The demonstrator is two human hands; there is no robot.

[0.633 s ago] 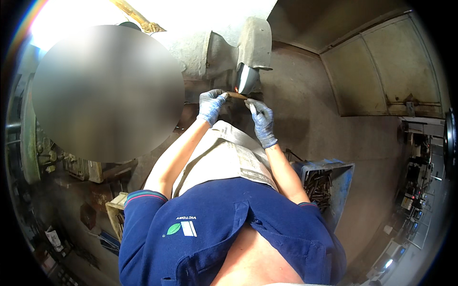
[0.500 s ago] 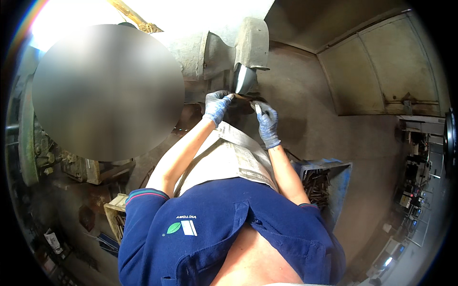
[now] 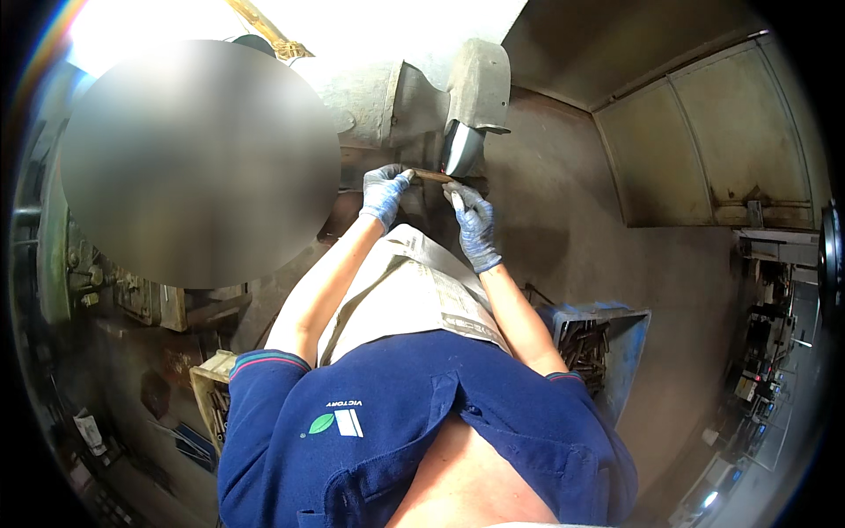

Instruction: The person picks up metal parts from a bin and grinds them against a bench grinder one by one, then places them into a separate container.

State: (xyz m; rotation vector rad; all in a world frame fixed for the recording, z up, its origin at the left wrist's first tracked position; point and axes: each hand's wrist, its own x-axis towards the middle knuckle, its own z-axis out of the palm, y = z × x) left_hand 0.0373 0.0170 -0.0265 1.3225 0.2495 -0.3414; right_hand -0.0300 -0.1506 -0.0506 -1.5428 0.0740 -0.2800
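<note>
A short brown metal bar [image 3: 430, 176] spans the gap between my two gloved hands, just below the grinding machine's bright curved wheel or belt [image 3: 461, 151]. My left hand [image 3: 385, 193] pinches the bar's left end between thumb and fingers. At its right end, my right hand [image 3: 475, 224] is closed on it the same way. Tiny orange specks show where the bar meets the bright curved surface. A grey metal hood [image 3: 480, 86] covers the upper part of the wheel or belt. Both gloves are blue and grey, darkened at the fingers.
At my right stands a blue crate [image 3: 627, 352] with several brown metal pieces [image 3: 584, 348]. A pale crate [image 3: 209, 387] is at my left. A light apron [image 3: 414, 295] covers my lap. Metal panels [image 3: 704, 141] stand far right; a blurred disc hides the upper left.
Both hands have shifted left relative to the machine, still holding the bar. More of the bar's length now shows. The view has swung slightly, so the machine sits further right.
</note>
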